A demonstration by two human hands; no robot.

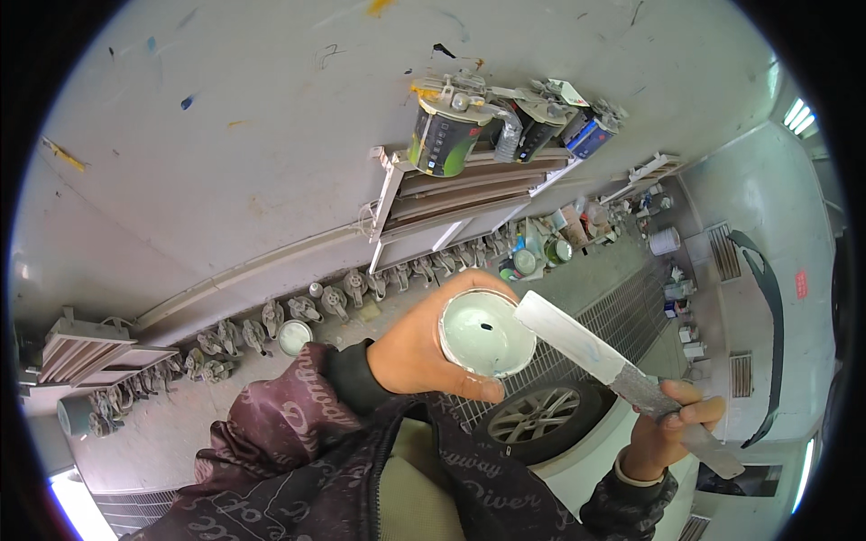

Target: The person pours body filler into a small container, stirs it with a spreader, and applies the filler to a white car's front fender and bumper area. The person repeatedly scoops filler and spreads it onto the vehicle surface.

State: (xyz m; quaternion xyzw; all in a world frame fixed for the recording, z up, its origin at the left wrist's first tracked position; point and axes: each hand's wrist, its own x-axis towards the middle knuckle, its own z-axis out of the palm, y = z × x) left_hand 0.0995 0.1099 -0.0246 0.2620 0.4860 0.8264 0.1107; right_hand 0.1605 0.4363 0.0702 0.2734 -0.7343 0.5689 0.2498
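My left hand [410, 347] is wrapped round a white cup [520, 365], thumb along its near side. Pale greenish-white paint [471, 343] is inside, with a small dark oval spot in its middle. In my right hand [666, 442] is a long flat stirring stick [577, 341], gripped near its grey lower end between thumb and fingers. White paint coats the stick's upper part, which slants up toward the cup. Its tip overlaps the cup's right rim in the view; whether they touch, I cannot tell.
Beyond my hands, paint cans with mixing lids [446, 135] sit by a louvred wall panel [469, 194]. Several dusty spray-gun-like parts [334, 302] line the wall's foot near a white tub [295, 337]. A car wheel [537, 419] lies below, beside floor grating [622, 316]; a dark curved strip [769, 334] is at right.
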